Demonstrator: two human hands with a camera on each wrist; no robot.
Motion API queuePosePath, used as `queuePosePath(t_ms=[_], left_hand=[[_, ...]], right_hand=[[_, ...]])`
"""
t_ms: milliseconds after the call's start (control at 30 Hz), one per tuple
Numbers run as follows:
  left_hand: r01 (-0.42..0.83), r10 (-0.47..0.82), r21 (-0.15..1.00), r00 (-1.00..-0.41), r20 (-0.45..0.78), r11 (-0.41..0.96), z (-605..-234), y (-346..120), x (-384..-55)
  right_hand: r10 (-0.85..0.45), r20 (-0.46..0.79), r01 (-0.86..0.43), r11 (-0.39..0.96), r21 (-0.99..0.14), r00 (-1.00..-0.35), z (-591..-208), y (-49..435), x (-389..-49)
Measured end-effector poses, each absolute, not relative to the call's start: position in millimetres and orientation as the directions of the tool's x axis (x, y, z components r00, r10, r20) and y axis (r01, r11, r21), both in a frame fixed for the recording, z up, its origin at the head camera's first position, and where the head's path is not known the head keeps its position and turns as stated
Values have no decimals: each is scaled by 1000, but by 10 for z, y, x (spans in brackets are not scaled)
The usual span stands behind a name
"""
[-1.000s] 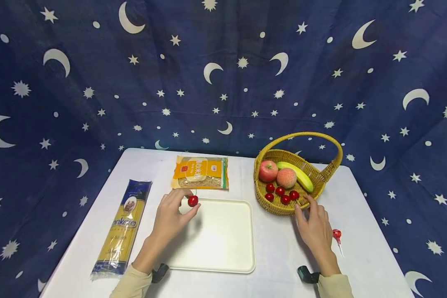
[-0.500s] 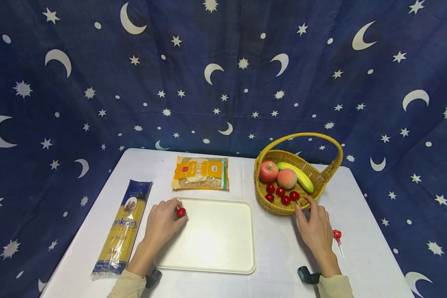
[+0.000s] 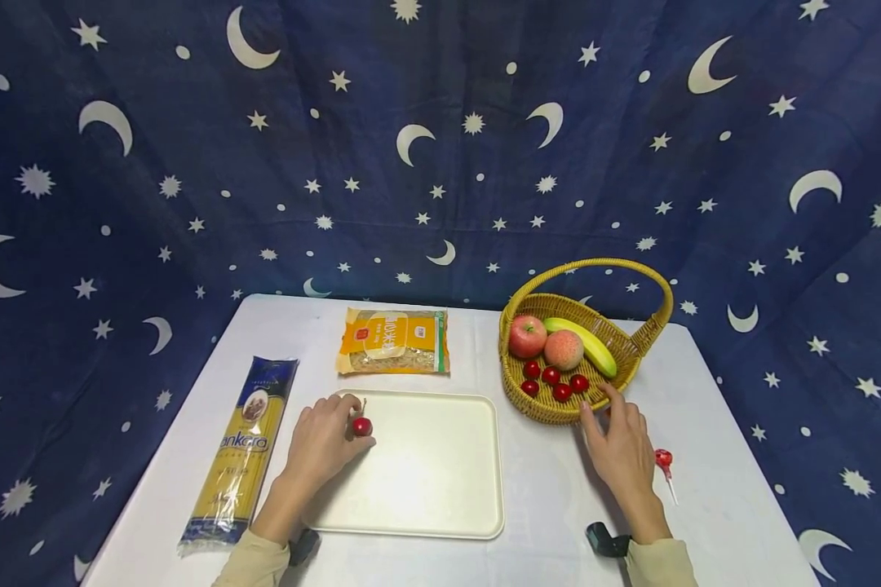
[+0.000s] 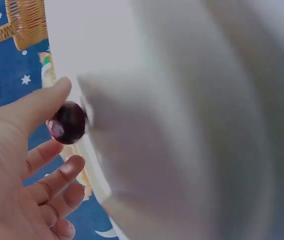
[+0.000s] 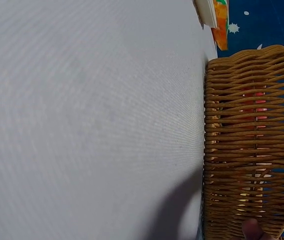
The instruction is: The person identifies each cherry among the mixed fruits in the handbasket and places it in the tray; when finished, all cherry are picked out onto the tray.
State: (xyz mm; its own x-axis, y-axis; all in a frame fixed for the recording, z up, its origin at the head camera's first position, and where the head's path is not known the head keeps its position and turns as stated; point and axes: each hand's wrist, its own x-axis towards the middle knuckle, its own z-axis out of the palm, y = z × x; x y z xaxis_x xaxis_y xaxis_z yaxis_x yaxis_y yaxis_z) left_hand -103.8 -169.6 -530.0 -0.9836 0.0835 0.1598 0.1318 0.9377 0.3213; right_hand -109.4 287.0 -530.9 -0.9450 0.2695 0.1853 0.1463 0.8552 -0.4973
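A dark red cherry (image 3: 362, 426) with a thin stem sits at the upper left of the cream tray (image 3: 426, 465). My left hand (image 3: 319, 444) is around it, thumb and index finger spread to either side. In the left wrist view, the cherry (image 4: 68, 123) shows between the parted thumb and index finger, close to the tray surface. My right hand (image 3: 620, 444) holds the near rim of the wicker basket (image 3: 546, 413), index finger over the edge and thumb outside. In the right wrist view, a thumb tip (image 5: 251, 229) shows against the basket wall (image 5: 251, 130).
The basket holds an apple (image 3: 528, 336), a peach (image 3: 564, 350), a banana (image 3: 595, 350) and several cherries (image 3: 551, 375). An orange food packet (image 3: 394, 342) lies behind the tray, a long pasta bag (image 3: 241, 456) to its left. A red lollipop (image 3: 664, 460) lies beside my right hand.
My left hand has carried the cherry left and down to the tray's upper left. Its thumb and index finger have spread apart around the cherry. The right hand stays at the basket rim.
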Motion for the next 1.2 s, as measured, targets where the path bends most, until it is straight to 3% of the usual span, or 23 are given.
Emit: queuePosePath(t_ms=[300, 633, 1200], left_hand=[[260, 180, 310, -947, 266, 915, -5096, -1494, -1083], [456, 348, 270, -864, 364, 848, -4824, -1059, -1278], [667, 579, 186, -728, 366, 721, -4537, -235, -1629]], right_hand=[[278, 178, 160, 858, -488, -944, -5292, 2881, -1087], [280, 168, 166, 855, -491, -945, -5291, 2885, -1078], [265, 192, 141, 860, -490, -945, -5312, 2885, -1104]])
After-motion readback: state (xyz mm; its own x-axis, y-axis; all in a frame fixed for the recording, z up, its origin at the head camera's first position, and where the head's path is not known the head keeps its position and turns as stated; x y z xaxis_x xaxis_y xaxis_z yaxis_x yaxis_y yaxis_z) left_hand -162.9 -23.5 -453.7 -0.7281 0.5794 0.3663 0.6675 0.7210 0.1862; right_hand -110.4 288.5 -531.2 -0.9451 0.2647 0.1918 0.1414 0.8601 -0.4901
